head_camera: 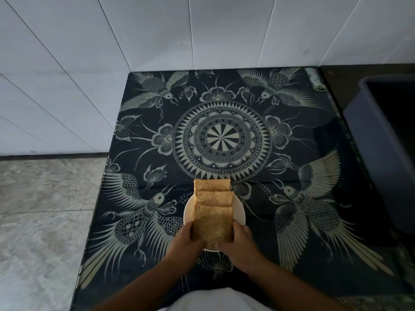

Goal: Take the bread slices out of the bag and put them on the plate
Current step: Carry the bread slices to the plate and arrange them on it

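Observation:
Three brown bread slices lie overlapped in a row on a white plate [239, 213] near the front of the table. The far slice [212, 184] hangs over the plate's far rim, and the middle slice [214, 197] lies partly under the nearest one. My left hand [188, 240] and my right hand [238, 240] grip the left and right edges of the nearest slice [212, 224], which rests on the plate's near side. No bag is in view.
The plate sits on a dark tablecloth [224, 135] with pale bird and mandala patterns. A dark grey bin [381, 153] stands beyond the table's right edge. White tiled walls rise behind and to the left. Grey floor [45, 209] lies off the left edge.

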`<move>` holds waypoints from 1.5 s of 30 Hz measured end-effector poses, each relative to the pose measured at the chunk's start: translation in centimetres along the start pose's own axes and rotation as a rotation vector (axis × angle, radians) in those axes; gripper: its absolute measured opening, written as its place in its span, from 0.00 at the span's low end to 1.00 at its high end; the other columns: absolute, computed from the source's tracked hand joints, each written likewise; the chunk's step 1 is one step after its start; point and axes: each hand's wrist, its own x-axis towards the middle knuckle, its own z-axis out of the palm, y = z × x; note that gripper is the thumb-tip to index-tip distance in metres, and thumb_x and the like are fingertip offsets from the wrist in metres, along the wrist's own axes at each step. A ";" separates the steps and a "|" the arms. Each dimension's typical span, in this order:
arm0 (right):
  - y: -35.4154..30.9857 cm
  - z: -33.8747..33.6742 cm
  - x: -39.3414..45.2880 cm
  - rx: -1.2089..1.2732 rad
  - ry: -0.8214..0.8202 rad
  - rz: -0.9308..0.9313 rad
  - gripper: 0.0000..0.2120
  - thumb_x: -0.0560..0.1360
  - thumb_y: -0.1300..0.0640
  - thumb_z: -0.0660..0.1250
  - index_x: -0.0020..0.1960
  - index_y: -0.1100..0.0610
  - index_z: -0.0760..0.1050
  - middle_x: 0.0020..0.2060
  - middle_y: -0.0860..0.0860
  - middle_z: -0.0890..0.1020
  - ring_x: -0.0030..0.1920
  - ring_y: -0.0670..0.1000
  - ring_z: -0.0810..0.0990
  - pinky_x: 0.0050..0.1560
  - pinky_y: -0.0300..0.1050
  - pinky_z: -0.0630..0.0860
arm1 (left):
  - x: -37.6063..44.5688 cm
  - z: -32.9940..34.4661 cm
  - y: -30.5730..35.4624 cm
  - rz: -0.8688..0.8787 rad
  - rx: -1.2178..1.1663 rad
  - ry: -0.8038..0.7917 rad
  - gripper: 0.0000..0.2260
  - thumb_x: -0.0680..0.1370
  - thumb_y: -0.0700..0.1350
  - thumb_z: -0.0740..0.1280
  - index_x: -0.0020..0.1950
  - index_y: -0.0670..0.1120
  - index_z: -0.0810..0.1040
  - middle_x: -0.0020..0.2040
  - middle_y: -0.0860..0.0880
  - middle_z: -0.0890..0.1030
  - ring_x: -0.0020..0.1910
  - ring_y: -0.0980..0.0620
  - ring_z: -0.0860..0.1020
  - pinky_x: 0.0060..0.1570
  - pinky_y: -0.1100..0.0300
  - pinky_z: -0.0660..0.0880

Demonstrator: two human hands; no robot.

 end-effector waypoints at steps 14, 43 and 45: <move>0.5 -0.2 -0.6 -0.020 -0.009 -0.046 0.33 0.71 0.49 0.74 0.71 0.53 0.63 0.66 0.54 0.64 0.57 0.48 0.69 0.55 0.42 0.69 | 0.0 0.5 -1.5 0.062 0.133 0.014 0.26 0.67 0.53 0.68 0.63 0.46 0.75 0.55 0.43 0.76 0.54 0.43 0.76 0.55 0.41 0.77; -1.5 -0.2 0.3 0.358 -0.001 -0.072 0.37 0.72 0.61 0.75 0.74 0.50 0.60 0.58 0.49 0.80 0.57 0.49 0.80 0.58 0.52 0.80 | 1.2 -0.3 -0.6 0.131 -0.229 -0.151 0.27 0.77 0.36 0.66 0.67 0.61 0.62 0.60 0.53 0.77 0.51 0.67 0.79 0.41 0.71 0.77; -1.6 -0.2 0.3 0.338 -0.009 -0.080 0.40 0.70 0.60 0.77 0.75 0.50 0.59 0.61 0.52 0.79 0.60 0.51 0.79 0.61 0.57 0.79 | 1.2 -0.5 -0.5 0.136 -0.193 -0.186 0.27 0.78 0.34 0.65 0.63 0.63 0.63 0.59 0.56 0.76 0.50 0.70 0.79 0.40 0.73 0.76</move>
